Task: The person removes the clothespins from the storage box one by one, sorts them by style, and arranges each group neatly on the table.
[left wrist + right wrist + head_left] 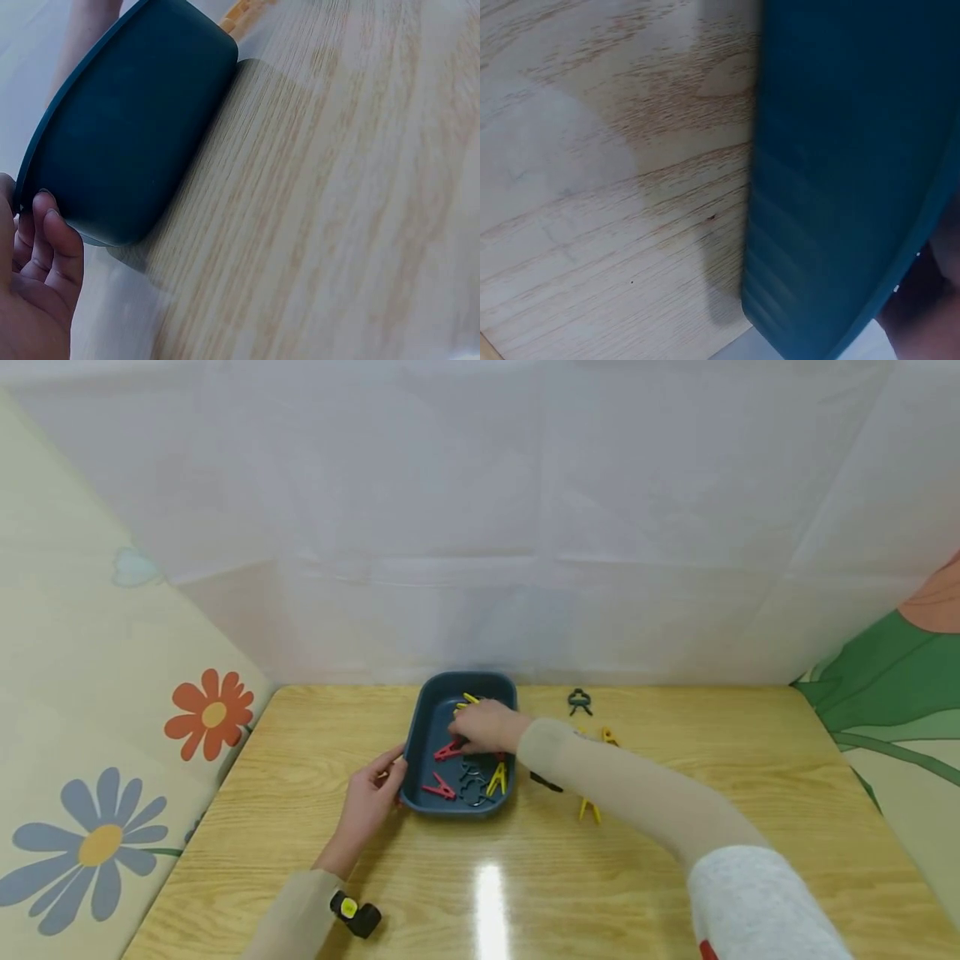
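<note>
A dark blue plastic tray (420, 727) stands on the wooden table, holding red, yellow and black spring clips. My left hand (372, 789) grips its left rim; in the left wrist view, that hand's fingers (56, 240) bend against the outer wall below the rim. Inside the tray, my right hand (486, 727) reaches down among the clips with its fingers lowered. A red clip (447, 750) lies right by its fingertips, and a yellow clip (471, 698) shows just beyond. I cannot tell whether the right hand holds a clip. In the right wrist view, the tray wall (847, 165) hides most of it.
To the tray's right on the table (480, 877) lie a black clip (579, 701) near the back edge, a yellow clip (590, 811) and an orange-yellow clip (610, 737), partly behind my right forearm. A white sheet (480, 527) hangs behind the table.
</note>
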Demonstrator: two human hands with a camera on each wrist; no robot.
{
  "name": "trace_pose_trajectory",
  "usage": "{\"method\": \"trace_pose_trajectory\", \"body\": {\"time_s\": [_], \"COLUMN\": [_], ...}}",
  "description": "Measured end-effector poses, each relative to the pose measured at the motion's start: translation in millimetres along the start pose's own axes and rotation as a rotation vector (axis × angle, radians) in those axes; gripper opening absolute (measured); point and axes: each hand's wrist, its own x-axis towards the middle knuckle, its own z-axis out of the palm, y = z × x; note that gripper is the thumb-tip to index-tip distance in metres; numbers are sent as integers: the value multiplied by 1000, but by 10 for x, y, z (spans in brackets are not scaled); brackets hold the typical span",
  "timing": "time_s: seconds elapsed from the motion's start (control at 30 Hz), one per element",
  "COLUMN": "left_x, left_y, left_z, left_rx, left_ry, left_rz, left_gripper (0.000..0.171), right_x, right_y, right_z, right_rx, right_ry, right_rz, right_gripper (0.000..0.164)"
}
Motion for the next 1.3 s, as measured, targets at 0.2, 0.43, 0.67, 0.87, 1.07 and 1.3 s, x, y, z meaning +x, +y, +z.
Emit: {"method": "trace_pose_trajectory", "body": {"time_s": [0.2,0.43,0.67,0.87,1.07,1.3], "left_x": [-16,-33,-61,-64,-66,-66], "left_y": [22,38,78,96,114,103], "left_z": [-11,-28,-26,-28,-8,19], "left_rx": [8,4,8,16,25,33], "left_ry": [-2,-12,-4,2,7,13], "left_rz": [2,5,-3,-8,-9,-9], "left_gripper": [36,37,35,36,36,35], "right_x": [0,8,6,-88,-276,-514], "right_y": [-9,-47,-53,-10,97,279], "right_z": [4,2,0,-106,-250,-313], "right_rx": [15,11,1,27,140,248], "right_ry": [8,14,34,93,149,203], "right_rz": [21,53,48,50,42,45], "right_gripper": [22,22,22,27,31,29]}}
